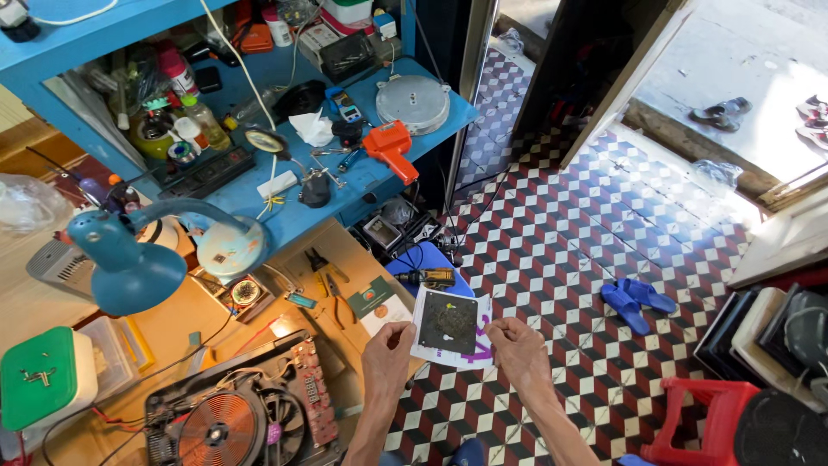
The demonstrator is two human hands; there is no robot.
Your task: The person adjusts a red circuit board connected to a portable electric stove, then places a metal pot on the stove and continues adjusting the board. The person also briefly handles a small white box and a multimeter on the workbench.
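Note:
A flat packet [448, 328], white-edged with a dark square part on its front and purple marks, is held up over the tiled floor. My left hand [388, 355] pinches its lower left corner. My right hand [516, 349] grips its lower right corner. Both forearms reach up from the bottom of the view. Below left of the packet lies an opened induction cooker [233, 414] with a copper coil and a fan showing.
A wooden bench [259, 319] carries pliers, a blue desk lamp [129, 259] and a green-lidded box [39, 380]. The blue shelf [362, 173] above holds an orange glue gun [390, 148], bottles and a round metal plate. On the patterned floor are blue slippers [636, 302] and a red stool [699, 423].

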